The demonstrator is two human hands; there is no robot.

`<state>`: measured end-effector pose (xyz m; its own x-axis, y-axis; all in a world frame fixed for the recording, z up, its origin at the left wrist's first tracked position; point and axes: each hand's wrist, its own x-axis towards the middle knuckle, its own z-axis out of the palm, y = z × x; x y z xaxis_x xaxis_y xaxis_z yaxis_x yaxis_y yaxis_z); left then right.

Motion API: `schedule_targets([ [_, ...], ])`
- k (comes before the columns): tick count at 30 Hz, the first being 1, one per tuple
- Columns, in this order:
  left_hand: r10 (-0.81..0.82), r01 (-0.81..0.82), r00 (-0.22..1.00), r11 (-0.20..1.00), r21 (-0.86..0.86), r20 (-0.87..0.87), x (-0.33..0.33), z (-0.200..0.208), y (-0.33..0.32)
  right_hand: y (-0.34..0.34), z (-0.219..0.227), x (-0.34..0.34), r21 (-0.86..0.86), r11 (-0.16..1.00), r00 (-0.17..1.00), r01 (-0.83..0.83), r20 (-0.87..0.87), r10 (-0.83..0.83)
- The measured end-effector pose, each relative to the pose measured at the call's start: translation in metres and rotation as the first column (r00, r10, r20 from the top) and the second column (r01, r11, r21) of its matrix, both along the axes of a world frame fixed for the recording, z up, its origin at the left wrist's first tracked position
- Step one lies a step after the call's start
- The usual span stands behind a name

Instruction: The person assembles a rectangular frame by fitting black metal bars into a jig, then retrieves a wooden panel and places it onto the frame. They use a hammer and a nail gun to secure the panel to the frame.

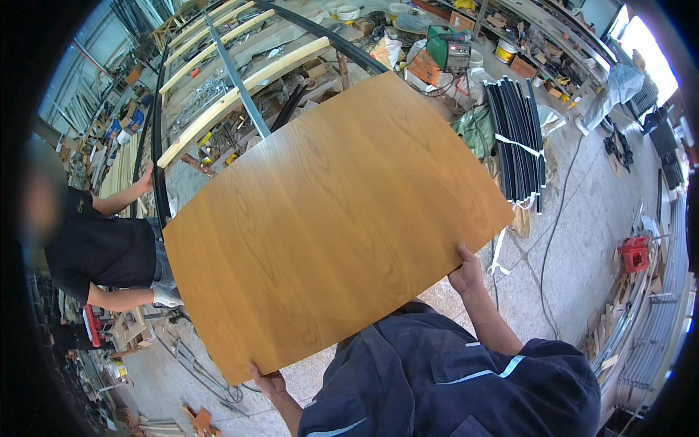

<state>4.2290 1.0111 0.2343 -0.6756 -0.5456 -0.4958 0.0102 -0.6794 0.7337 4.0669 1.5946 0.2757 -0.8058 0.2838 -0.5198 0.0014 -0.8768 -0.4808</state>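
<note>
Directly ahead of the left grip (271,382) and right grip (467,273), both pinching its near edge, lies the wood-grain panel (335,226); long axis runs left grip to right, neither nearer. Ahead-left of both stands a slatted frame (198,131). The panel shows no legible writing.

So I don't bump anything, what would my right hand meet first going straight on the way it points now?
The wooden panel, since your right hand holds its near edge. Past the panel's far edge, the black rail seems next in line, though depth there is unclear.
</note>
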Motion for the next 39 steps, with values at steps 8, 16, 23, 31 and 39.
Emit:
schedule_targets([
  [8,-0.035,0.035,0.999,0.999,0.005,-0.036,0.001,-0.004,-0.004,0.003,-0.016,0.008,-0.006,1.000,1.000,0.006,-0.018,-0.006],
  [16,-0.010,0.011,1.000,0.999,-0.049,0.013,0.002,0.001,-0.006,-0.003,-0.009,0.012,-0.010,1.000,1.000,0.009,0.027,-0.009],
  [23,0.016,-0.015,1.000,0.998,-0.056,0.020,0.005,0.001,-0.008,-0.005,0.003,0.022,-0.019,1.000,0.999,-0.014,0.031,0.014],
  [31,-0.015,0.015,1.000,0.999,-0.034,0.016,-0.001,0.006,-0.001,-0.002,-0.008,0.014,0.016,1.000,1.000,-0.009,0.025,0.008],
  [39,-0.007,0.008,1.000,0.998,-0.055,0.008,0.001,0.005,-0.001,-0.001,-0.010,0.013,-0.018,1.000,1.000,0.017,0.024,-0.016],
])
